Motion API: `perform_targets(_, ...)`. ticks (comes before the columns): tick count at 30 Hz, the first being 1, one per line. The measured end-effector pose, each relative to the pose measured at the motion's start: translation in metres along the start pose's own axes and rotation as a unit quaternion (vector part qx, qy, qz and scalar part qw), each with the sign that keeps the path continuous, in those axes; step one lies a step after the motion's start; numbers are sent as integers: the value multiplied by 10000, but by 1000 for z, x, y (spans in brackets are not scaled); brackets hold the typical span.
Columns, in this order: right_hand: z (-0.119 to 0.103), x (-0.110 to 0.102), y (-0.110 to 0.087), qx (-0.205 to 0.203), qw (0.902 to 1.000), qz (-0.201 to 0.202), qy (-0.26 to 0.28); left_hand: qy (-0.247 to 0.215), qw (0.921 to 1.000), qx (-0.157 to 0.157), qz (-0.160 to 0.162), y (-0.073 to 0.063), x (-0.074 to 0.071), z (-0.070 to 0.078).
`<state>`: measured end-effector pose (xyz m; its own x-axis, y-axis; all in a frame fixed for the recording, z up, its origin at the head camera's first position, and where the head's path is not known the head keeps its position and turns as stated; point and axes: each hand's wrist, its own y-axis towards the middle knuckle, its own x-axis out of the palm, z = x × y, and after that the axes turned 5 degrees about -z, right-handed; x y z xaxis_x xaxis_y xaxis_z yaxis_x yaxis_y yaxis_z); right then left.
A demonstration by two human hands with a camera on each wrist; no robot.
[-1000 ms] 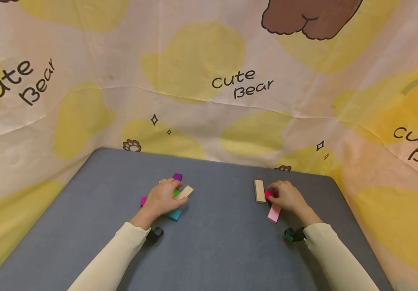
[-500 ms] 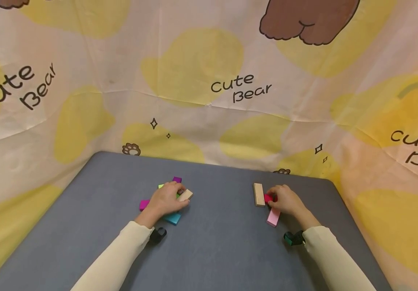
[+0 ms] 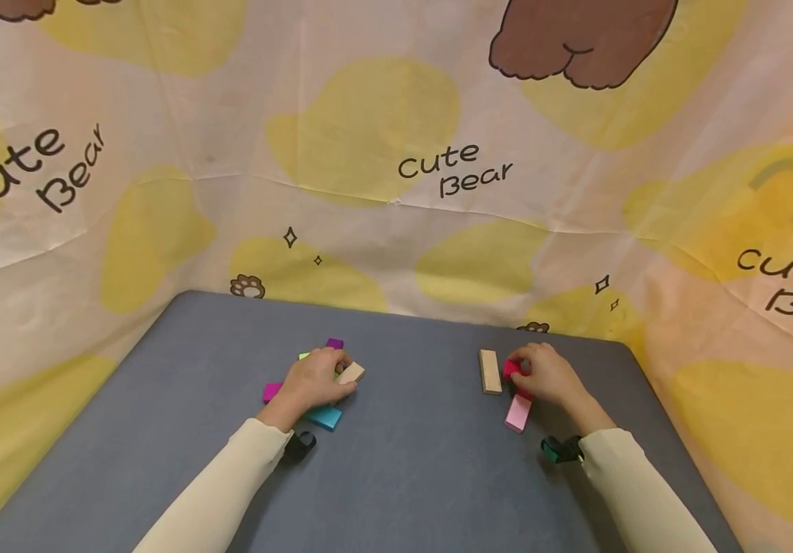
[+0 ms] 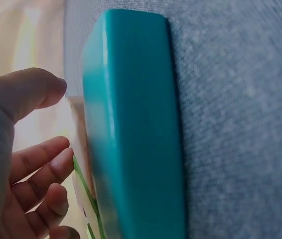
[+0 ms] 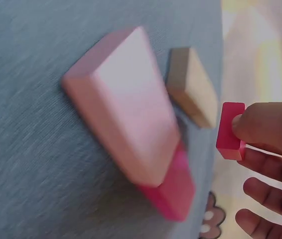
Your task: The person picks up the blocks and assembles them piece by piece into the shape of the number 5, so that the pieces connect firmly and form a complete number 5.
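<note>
Hanging round the back and sides: printed cloth (image 3: 368,153). Grey table (image 3: 410,461) in front of it. Cream sleeves (image 3: 213,488) reach in from the near side.

Left hand (image 3: 312,376): over the left cluster, thumb and fingertips apart, either side of left wood block (image 3: 351,373); loose, can't tell if it touches. Covers more of that block than a second ago, otherwise about the same.

Right hand (image 3: 550,375): thumb and finger pinching red block (image 5: 225,132), other fingers loosely bent. Main change: red block is now up off the table, near right wood block (image 3: 490,372) but apart from it; half a second ago it was lower, close up by that block. Lower red block (image 5: 173,191) shows better now, under the hand, at the far end of pink block (image 3: 517,413); touching or overlapping, can't tell. Pink block and right wood block lie as before.

Left cluster, unmoved: teal block (image 3: 325,417) flat, nearest the person; magenta block (image 3: 272,392) poking out left of the wrist; purple block (image 3: 335,343) beyond the fingers; lime block (image 3: 304,355) mostly hidden.
</note>
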<state>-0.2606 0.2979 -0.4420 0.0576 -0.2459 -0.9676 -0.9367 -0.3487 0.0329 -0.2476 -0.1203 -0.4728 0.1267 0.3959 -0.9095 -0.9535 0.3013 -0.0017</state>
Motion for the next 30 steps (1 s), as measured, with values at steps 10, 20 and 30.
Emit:
perform_targets(10,-30,-1,24,-378,9991,-15,183,75,9999,-107,-43,0,1,2)
perform_targets(20,-56,17,51,-456,9984,-172,294,96,9997,-219,-91,3,2,3)
perform_targets(30,-77,39,70,-492,9978,-253,371,-26,9999,-121,34,4,3,5)
